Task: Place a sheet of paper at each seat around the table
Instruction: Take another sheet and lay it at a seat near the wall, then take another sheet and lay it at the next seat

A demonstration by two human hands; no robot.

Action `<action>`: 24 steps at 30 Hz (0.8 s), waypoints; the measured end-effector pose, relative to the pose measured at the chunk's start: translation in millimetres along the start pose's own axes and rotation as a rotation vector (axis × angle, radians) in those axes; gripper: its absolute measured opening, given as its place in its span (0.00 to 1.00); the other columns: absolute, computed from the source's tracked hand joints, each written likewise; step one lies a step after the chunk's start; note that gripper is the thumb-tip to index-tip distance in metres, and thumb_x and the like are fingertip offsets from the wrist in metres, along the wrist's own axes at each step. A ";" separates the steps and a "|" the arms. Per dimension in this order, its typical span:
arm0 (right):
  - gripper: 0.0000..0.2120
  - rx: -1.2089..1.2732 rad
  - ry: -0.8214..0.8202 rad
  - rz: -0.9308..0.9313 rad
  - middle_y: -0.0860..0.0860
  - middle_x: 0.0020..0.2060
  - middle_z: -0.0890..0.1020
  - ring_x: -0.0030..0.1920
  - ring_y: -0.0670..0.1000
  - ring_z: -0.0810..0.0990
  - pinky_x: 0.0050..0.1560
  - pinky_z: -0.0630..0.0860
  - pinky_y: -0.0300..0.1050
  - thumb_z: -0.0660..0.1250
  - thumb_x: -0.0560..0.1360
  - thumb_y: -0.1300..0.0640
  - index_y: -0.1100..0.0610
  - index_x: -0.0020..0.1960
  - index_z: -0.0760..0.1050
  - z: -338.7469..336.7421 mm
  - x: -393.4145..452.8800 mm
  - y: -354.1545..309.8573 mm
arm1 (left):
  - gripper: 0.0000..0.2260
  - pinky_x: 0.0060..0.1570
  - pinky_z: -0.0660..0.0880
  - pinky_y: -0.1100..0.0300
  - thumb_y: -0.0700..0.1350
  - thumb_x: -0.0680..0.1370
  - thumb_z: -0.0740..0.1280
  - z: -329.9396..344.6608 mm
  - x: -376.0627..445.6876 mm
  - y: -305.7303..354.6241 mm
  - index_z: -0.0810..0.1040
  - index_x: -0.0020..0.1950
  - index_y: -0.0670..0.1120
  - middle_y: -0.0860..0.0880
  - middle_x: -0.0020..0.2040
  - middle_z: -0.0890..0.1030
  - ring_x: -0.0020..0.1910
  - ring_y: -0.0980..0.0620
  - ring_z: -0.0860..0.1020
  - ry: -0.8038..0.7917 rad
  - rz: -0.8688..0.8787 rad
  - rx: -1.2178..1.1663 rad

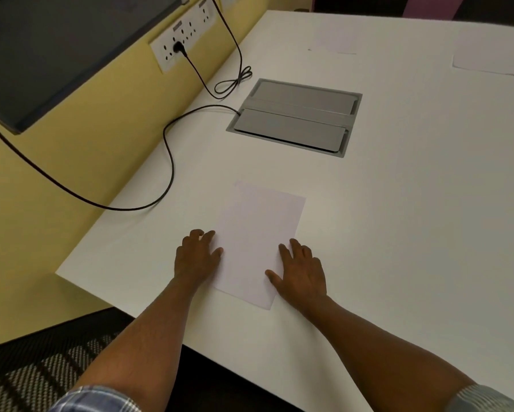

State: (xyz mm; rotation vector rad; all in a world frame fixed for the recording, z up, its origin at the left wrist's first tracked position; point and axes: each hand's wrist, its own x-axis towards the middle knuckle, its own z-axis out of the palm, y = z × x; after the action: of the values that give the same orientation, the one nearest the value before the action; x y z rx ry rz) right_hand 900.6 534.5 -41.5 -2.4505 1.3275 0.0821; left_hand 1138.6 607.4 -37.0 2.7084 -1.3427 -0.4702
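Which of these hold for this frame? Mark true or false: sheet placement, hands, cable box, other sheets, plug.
1. Both hands lie flat at the near sheet of paper, left hand on its left edge and right hand on its right. True.
2. The near sheet hangs over the table edge. False: it lies wholly on the tabletop.
3. The grey cable box has its lids closed. True.
4. No other paper is on the table. False: another sheet lies at the far right, and a faint one at the far side.
5. The wall socket panel has nothing plugged in. False: a black plug sits in it.
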 end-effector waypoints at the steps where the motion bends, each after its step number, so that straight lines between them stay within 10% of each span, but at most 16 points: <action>1: 0.36 -0.018 -0.013 -0.025 0.54 0.77 0.55 0.75 0.57 0.56 0.69 0.62 0.54 0.54 0.76 0.34 0.52 0.77 0.54 -4.0 -3.6 1.2 | 0.25 0.64 0.67 0.48 0.56 0.78 0.63 -5.0 -4.6 1.5 0.67 0.74 0.50 0.45 0.72 0.68 0.69 0.43 0.68 0.006 0.011 0.011; 10: 0.38 -0.035 0.125 -0.207 0.52 0.79 0.43 0.78 0.53 0.42 0.75 0.42 0.51 0.51 0.77 0.33 0.50 0.79 0.42 -68.3 -48.1 7.1 | 0.27 0.72 0.60 0.51 0.58 0.81 0.57 -74.9 -70.7 26.0 0.64 0.76 0.44 0.43 0.76 0.65 0.76 0.46 0.61 0.041 0.069 0.063; 24: 0.39 -0.074 0.403 -0.338 0.52 0.79 0.44 0.78 0.53 0.42 0.75 0.41 0.51 0.52 0.76 0.33 0.50 0.79 0.41 -194.0 -192.3 27.2 | 0.30 0.75 0.50 0.46 0.62 0.81 0.49 -159.0 -263.4 113.5 0.62 0.76 0.42 0.44 0.79 0.59 0.78 0.47 0.54 0.363 0.132 0.121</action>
State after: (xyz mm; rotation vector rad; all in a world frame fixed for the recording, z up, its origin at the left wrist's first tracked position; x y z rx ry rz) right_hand 748.6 610.7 173.9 -2.8185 1.0411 -0.4766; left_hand 951.3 735.7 199.5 2.6014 -1.4675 0.1138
